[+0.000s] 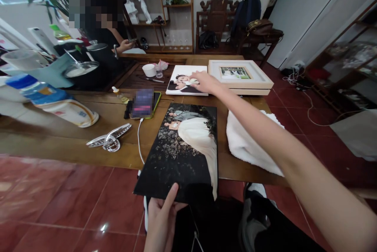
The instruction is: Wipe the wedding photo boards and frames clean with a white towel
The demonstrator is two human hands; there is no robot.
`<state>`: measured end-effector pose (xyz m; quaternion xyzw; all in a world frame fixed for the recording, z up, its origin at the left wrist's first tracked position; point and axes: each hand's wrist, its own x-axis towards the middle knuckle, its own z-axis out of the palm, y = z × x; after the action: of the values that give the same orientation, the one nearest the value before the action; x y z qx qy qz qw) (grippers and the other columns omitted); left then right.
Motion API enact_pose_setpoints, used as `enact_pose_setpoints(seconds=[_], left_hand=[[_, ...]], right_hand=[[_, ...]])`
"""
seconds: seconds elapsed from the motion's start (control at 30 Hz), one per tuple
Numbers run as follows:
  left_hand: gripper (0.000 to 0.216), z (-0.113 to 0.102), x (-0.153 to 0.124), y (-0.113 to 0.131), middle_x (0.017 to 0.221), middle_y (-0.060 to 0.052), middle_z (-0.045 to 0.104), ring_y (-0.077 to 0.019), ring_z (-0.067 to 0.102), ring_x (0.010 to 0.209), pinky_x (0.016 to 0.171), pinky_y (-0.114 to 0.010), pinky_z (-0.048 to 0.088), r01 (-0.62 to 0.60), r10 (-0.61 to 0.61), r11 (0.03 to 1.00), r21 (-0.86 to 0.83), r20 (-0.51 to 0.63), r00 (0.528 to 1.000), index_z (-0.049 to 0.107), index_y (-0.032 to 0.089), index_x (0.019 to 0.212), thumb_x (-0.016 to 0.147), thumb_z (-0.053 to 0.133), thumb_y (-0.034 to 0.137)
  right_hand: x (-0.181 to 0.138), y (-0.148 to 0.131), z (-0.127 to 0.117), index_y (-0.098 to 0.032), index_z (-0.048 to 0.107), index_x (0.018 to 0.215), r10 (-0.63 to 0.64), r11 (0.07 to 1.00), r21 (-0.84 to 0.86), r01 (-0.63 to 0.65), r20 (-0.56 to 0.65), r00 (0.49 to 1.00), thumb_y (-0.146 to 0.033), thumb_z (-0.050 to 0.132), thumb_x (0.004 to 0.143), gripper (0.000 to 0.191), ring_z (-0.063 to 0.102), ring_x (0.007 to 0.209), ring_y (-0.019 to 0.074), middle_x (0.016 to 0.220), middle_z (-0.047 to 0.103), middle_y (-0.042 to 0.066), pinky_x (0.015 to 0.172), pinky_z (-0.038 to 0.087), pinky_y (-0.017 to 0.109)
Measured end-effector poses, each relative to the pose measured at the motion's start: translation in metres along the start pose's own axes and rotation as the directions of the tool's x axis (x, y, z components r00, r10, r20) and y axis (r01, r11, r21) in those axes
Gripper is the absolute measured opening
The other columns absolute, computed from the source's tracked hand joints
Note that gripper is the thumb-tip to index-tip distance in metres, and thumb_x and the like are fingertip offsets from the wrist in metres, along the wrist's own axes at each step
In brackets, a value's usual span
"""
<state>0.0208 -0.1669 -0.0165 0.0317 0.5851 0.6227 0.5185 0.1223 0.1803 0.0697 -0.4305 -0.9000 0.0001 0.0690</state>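
My left hand point(161, 217) grips the near edge of a large dark photo print point(179, 153) showing a couple, thumb on top. The print rests partly on the wooden table point(118, 142) and overhangs its front edge. My right hand point(204, 81) reaches far across the table, fingers laid flat on a smaller white photo print point(184, 83). Just right of that hand lies a light wooden frame point(240, 74) holding a small picture.
A white towel point(250, 138) lies right of the dark print. A phone point(143, 103) with a white cable, a metal hair clip point(108, 140), a lying bottle point(53, 102) and a white cup point(149, 70) sit on the table. Another person point(101, 28) sits at the far left.
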Motion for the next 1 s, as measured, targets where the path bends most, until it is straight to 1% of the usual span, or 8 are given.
enact_pose_setpoints(seconds=[0.2,0.33,0.47,0.63,0.73,0.83,0.9,1.0], left_hand=[[0.057,-0.002,0.001,-0.001,0.082,-0.004,0.072,-0.0211,0.071,0.071,0.056,-0.025,0.059,-0.090,0.091,0.995,0.033,-0.002,0.996,0.060,0.018,0.099,0.051,0.089,0.028],[0.058,-0.002,0.000,-0.003,0.080,-0.001,0.071,-0.0174,0.069,0.070,0.056,-0.021,0.056,-0.111,0.114,0.990,0.083,-0.025,0.993,0.061,0.019,0.104,0.053,0.088,0.030],[0.065,-0.004,-0.001,-0.009,0.106,-0.005,0.067,-0.0185,0.066,0.093,0.063,-0.018,0.055,-0.168,0.186,0.971,0.168,-0.097,0.978,0.054,0.023,0.121,0.064,0.082,0.038],[0.073,-0.010,0.001,-0.004,0.131,-0.005,0.054,-0.0228,0.059,0.110,0.068,-0.022,0.058,-0.176,0.178,0.955,0.240,0.014,0.984,0.042,0.030,0.136,0.072,0.075,0.042],[0.079,-0.019,0.008,0.011,0.133,-0.004,0.052,-0.0252,0.057,0.114,0.068,-0.024,0.059,-0.144,0.125,0.946,0.290,0.085,0.989,0.041,0.033,0.136,0.067,0.078,0.042],[0.077,-0.026,0.016,0.030,0.124,-0.006,0.059,-0.0247,0.061,0.108,0.066,-0.023,0.058,-0.087,0.034,0.917,0.389,0.140,0.989,0.048,0.028,0.130,0.061,0.082,0.040],[0.071,-0.029,0.020,0.042,0.111,-0.005,0.064,-0.0219,0.065,0.098,0.067,-0.024,0.058,-0.054,-0.033,0.884,0.465,0.178,0.983,0.052,0.025,0.124,0.062,0.082,0.040],[0.057,-0.031,0.025,0.059,0.078,0.001,0.065,-0.0157,0.066,0.074,0.066,-0.025,0.058,-0.082,-0.056,0.803,0.590,0.211,0.976,0.058,0.020,0.111,0.064,0.081,0.043]], right_hand=[[-0.111,0.019,-0.049,-0.019,0.061,0.119,-0.080,0.983,0.145,0.114,-0.221,0.972,-0.025,0.043,0.092,0.034,0.060,0.106,0.0284,0.115,0.068,0.009,0.092,0.045,0.047],[-0.210,-0.003,-0.035,-0.025,0.060,0.113,-0.081,0.976,0.187,0.113,-0.170,0.982,-0.027,0.046,0.092,0.025,0.066,0.092,0.0220,0.104,0.070,0.009,0.081,0.052,0.037],[-0.270,-0.031,-0.003,-0.021,0.060,0.106,-0.216,0.976,-0.088,0.200,-0.242,0.946,-0.030,0.055,0.089,0.021,0.052,0.122,0.0293,0.123,0.061,0.014,0.100,0.044,0.047],[-0.286,-0.036,0.025,-0.022,0.056,0.114,-0.120,0.978,-0.188,0.095,-0.127,0.985,-0.005,0.048,0.082,0.037,0.033,0.136,0.0366,0.145,0.040,0.017,0.101,0.039,0.055],[-0.283,-0.027,0.031,-0.023,0.052,0.118,-0.102,0.984,-0.163,0.078,-0.148,0.984,0.005,0.039,0.073,0.054,0.041,0.132,0.0323,0.140,0.048,0.014,0.098,0.043,0.053],[-0.279,-0.009,0.020,-0.019,0.048,0.116,-0.047,0.999,-0.030,0.040,-0.238,0.970,0.000,0.038,0.076,0.046,0.063,0.103,0.0249,0.111,0.064,0.012,0.083,0.053,0.039],[-0.277,0.006,0.005,-0.017,0.046,0.111,0.086,0.994,0.089,-0.059,-0.332,0.939,-0.009,0.045,0.077,0.035,0.064,0.073,0.0209,0.089,0.064,0.008,0.063,0.053,0.033],[-0.279,0.028,-0.023,-0.021,0.044,0.101,0.297,0.947,0.263,-0.182,-0.506,0.810,-0.020,0.055,0.074,0.030,0.052,0.054,0.0153,0.078,0.054,0.001,0.046,0.043,0.029]])
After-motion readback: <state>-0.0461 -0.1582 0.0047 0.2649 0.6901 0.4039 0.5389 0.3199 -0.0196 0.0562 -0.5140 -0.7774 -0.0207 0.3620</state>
